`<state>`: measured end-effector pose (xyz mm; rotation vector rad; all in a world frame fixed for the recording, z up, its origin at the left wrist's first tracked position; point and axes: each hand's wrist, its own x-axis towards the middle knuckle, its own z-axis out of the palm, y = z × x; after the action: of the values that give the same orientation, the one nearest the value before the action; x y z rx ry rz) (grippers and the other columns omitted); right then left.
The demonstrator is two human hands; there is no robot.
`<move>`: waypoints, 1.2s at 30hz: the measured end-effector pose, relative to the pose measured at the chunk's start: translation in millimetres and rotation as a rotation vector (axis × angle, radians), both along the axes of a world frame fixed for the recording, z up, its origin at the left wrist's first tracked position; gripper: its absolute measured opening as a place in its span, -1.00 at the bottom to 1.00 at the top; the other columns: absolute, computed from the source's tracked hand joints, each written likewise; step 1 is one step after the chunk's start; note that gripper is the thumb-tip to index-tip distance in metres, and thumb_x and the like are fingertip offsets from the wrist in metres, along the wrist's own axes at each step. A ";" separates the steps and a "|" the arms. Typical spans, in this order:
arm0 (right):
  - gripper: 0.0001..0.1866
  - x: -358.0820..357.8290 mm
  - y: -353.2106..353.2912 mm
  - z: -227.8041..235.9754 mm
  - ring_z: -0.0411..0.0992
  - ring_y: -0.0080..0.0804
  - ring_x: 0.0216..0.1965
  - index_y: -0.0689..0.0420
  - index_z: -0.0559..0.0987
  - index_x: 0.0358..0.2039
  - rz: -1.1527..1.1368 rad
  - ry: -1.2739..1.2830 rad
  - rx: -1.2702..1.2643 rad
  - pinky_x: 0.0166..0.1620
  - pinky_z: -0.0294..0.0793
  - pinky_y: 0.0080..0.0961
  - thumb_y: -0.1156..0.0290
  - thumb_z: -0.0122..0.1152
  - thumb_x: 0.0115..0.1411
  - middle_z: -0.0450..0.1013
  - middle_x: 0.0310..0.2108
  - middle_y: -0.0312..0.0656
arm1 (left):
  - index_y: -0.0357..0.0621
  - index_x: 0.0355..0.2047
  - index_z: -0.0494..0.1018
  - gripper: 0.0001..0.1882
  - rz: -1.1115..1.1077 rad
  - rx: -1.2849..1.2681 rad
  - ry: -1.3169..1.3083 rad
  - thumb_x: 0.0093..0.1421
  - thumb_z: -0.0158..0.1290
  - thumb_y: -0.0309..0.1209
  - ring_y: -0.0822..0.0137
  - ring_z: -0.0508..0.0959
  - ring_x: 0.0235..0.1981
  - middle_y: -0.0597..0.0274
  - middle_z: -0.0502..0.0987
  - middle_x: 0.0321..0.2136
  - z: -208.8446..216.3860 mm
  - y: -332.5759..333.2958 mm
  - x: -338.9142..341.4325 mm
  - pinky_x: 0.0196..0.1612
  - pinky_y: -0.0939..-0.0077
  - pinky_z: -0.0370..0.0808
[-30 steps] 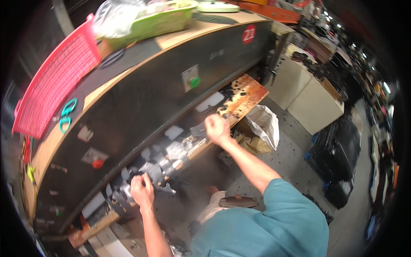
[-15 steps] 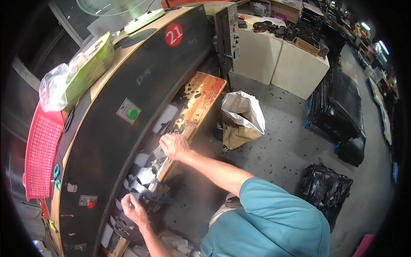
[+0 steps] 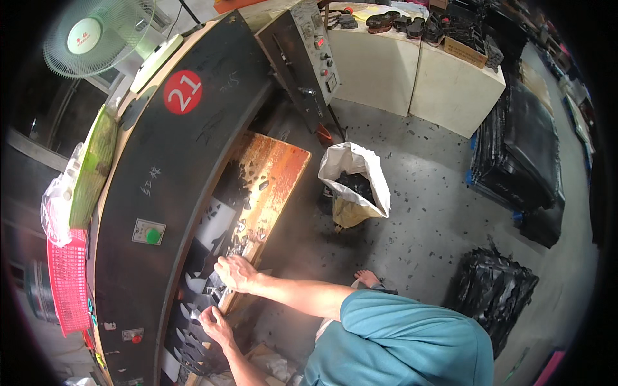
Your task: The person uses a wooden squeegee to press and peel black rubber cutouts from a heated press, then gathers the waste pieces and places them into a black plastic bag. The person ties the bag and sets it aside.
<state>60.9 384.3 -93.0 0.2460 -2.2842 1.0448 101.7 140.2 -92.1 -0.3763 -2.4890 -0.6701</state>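
The dark sheet with cut-out holes (image 3: 196, 357) lies beside the long black panel (image 3: 154, 186), just past the left hand (image 3: 215, 326); loose grey pieces (image 3: 196, 283) lie between it and the wooden table (image 3: 283, 170), close to the right hand (image 3: 236, 273).

The left grip is narrow, thumb and fingers drawn together at the sheet's edge; the right grip is curled, fingertips down among the scraps; whether either of the 2 grips is closed on anything, I cannot tell.

The sheet looks thin and light, probably soft and floppy rather than stiff; its narrow webs between the holes would likely stretch or tear under a hard pull, so the better hold seems to be a broad solid margin, pinched with both hands well apart; its faint shine hints at a slightly slippery face.

Its long axis seems to run with the panel, from the lower edge of the view up toward the table; its far end is lost among the pieces and the right hand, so which end leads is unclear.
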 end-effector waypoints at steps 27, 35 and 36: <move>-0.91 14.5 44.2 30.6 0.43 -0.14 -0.35 0.17 0.54 -0.42 0.193 0.226 0.157 -0.27 0.49 -0.22 0.44 0.24 0.19 0.40 -0.44 -0.15 | -0.18 -0.36 0.59 -0.89 -0.008 0.064 -0.157 0.23 0.30 -0.44 -0.02 0.61 -0.34 0.06 0.60 -0.29 40.0 29.0 -3.0 -0.22 0.12 0.53; -0.69 -102.8 -31.4 115.7 0.53 0.02 -0.09 0.30 0.62 -0.11 0.138 -0.037 -0.122 0.01 0.54 -0.21 0.49 0.44 0.16 0.52 -0.16 0.05 | -0.15 -0.30 0.60 -0.89 -0.247 0.074 -0.342 0.17 0.29 -0.46 0.03 0.61 -0.22 0.13 0.60 -0.28 96.9 -12.1 -63.8 -0.15 0.12 0.53; -0.55 -126.8 -49.7 118.7 0.52 0.02 0.01 0.35 0.59 -0.01 0.199 -0.021 -0.111 0.10 0.53 -0.23 0.42 0.49 0.14 0.50 -0.04 0.08 | -0.19 -0.27 0.63 -0.91 -0.317 0.118 -0.468 0.22 0.26 -0.49 0.03 0.65 -0.18 0.09 0.64 -0.24 106.2 -23.4 -72.0 -0.09 0.19 0.58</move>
<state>-66.0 334.6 25.7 0.4257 -2.2459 1.2757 29.7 116.8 14.2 -0.6387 -2.8331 -1.1389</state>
